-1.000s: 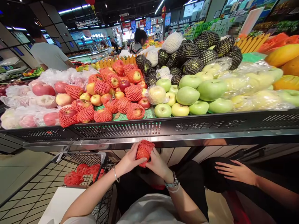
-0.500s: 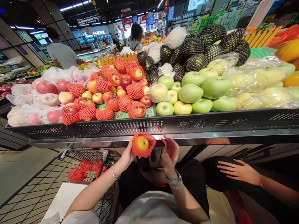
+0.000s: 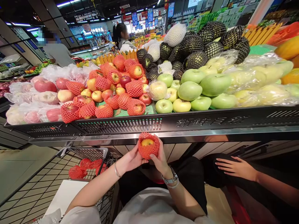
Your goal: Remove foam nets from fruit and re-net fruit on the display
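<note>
An apple in a red foam net (image 3: 148, 146) is held between both my hands, just in front of the metal edge of the fruit stand. My left hand (image 3: 131, 158) curls round its left side and underside. From the right, my right hand (image 3: 161, 157) grips it, thumb on the front of the net. The yellow-red skin shows through the net's opening. Behind it on the stand lie apples in red nets (image 3: 134, 107), some loose apples (image 3: 97, 96) among them, and green apples (image 3: 163, 106) to their right.
A shopping cart (image 3: 35, 174) stands at my left, with several red-netted fruits (image 3: 77, 172) and a white sheet (image 3: 66, 196) in it. Another person's hand (image 3: 235, 168) rests on a knee at my right. Black-netted fruits (image 3: 195, 43) are piled behind; bagged fruit (image 3: 263, 77) lies right.
My right hand has closed onto the netted apple, from apart to touching its right side. The apple has shifted slightly right and been turned. People in the background have moved.
</note>
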`<control>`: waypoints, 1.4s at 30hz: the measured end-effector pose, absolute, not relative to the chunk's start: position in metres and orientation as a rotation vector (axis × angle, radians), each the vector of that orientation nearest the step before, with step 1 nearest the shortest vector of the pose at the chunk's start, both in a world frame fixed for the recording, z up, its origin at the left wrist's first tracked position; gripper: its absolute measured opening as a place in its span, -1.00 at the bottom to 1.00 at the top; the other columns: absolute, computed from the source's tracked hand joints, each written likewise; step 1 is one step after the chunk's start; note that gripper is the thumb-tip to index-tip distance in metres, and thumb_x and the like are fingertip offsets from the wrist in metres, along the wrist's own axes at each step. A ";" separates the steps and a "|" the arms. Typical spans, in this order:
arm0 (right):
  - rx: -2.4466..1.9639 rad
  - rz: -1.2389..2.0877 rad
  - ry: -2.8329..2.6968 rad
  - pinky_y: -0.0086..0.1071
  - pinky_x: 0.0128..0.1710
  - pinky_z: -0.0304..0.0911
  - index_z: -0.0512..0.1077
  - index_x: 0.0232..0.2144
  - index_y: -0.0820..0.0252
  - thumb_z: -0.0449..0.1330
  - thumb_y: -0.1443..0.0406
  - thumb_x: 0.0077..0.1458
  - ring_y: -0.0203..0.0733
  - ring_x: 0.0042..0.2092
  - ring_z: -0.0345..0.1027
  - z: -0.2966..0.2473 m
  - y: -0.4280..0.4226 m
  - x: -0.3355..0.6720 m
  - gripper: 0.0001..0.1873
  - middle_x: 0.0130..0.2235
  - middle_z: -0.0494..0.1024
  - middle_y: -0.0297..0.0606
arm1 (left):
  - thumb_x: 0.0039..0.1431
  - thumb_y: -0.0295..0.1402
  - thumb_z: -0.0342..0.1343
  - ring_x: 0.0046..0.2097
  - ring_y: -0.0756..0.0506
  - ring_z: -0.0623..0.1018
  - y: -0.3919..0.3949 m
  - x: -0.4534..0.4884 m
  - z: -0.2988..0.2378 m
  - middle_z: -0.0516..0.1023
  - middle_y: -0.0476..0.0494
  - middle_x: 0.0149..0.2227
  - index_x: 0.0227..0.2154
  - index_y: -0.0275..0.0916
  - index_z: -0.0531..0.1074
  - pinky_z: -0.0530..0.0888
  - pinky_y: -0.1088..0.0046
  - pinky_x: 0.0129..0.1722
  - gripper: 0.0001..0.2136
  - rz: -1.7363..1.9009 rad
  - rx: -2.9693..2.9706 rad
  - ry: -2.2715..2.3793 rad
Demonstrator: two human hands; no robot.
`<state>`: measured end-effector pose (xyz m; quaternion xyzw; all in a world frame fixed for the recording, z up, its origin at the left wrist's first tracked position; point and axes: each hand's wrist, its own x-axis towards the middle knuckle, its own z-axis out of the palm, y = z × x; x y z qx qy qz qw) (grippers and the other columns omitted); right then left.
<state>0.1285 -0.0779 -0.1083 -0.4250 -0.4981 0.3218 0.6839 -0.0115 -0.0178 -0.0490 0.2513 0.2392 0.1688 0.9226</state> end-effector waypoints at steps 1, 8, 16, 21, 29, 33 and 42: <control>-0.959 0.713 -1.122 -0.09 0.32 -0.04 0.02 0.26 0.08 0.14 0.04 0.15 -0.03 0.31 0.04 -0.110 -0.078 0.129 -0.28 0.29 0.15 -0.14 | 0.21 -0.07 0.08 -0.15 -0.05 0.55 -0.017 -0.012 -0.051 0.60 -0.19 -0.10 -0.09 -0.30 0.50 0.40 0.44 -0.12 -0.60 0.334 0.509 0.486; -1.000 0.526 -1.046 -0.06 0.29 0.00 0.25 0.13 0.05 -0.03 0.15 0.27 -0.07 0.23 0.14 -0.102 -0.073 0.128 -0.59 0.17 0.31 -0.17 | 0.13 -0.09 0.18 -0.16 -0.05 0.55 -0.011 -0.016 -0.054 0.61 -0.16 -0.14 -0.17 -0.25 0.52 0.38 0.41 -0.07 -0.65 0.374 0.506 0.514; -0.930 0.512 -0.862 -0.13 0.14 0.18 0.33 -0.24 0.09 0.10 0.27 0.19 -0.16 0.07 0.28 -0.097 -0.068 0.132 -0.93 0.03 0.33 -0.22 | 0.12 -0.14 0.20 0.08 -0.15 0.46 -0.009 -0.015 -0.052 0.52 -0.21 0.03 -0.06 -0.27 0.44 0.30 0.30 0.14 -0.61 0.447 0.539 0.554; -0.932 0.544 -0.903 -0.19 0.10 0.23 0.31 -0.27 0.08 0.16 0.27 0.14 -0.18 0.03 0.30 -0.108 -0.067 0.138 -0.91 -0.04 0.36 -0.23 | 0.11 -0.15 0.21 0.13 -0.15 0.43 -0.008 -0.015 -0.049 0.50 -0.22 0.06 -0.03 -0.29 0.43 0.28 0.29 0.19 -0.58 0.463 0.538 0.556; -0.965 0.639 -0.856 -0.34 -0.09 0.34 0.31 -0.21 0.07 0.19 0.20 0.10 -0.25 -0.18 0.36 -0.107 -0.067 0.141 -0.79 -0.22 0.41 -0.31 | 0.17 -0.24 0.16 0.12 -0.11 0.45 -0.005 -0.011 -0.043 0.52 -0.18 0.06 -0.05 -0.32 0.45 0.32 0.34 0.19 -0.67 0.600 0.541 0.652; -0.977 0.747 -0.909 -0.36 -0.20 0.39 0.39 -0.23 0.10 0.12 0.15 0.17 -0.23 -0.24 0.40 -0.111 -0.063 0.139 -0.81 -0.27 0.50 -0.30 | 0.17 -0.26 0.17 0.11 -0.13 0.46 -0.005 -0.013 -0.047 0.53 -0.19 0.04 -0.09 -0.32 0.48 0.34 0.32 0.18 -0.70 0.602 0.558 0.675; -0.931 0.570 -0.888 -0.15 0.16 0.23 0.23 0.05 0.04 0.13 0.02 0.14 -0.11 0.12 0.30 -0.104 -0.068 0.141 -0.51 0.08 0.36 -0.16 | 0.12 -0.24 0.23 0.10 -0.14 0.46 -0.006 -0.014 -0.047 0.54 -0.19 0.03 -0.11 -0.31 0.50 0.36 0.34 0.15 -0.68 0.610 0.590 0.640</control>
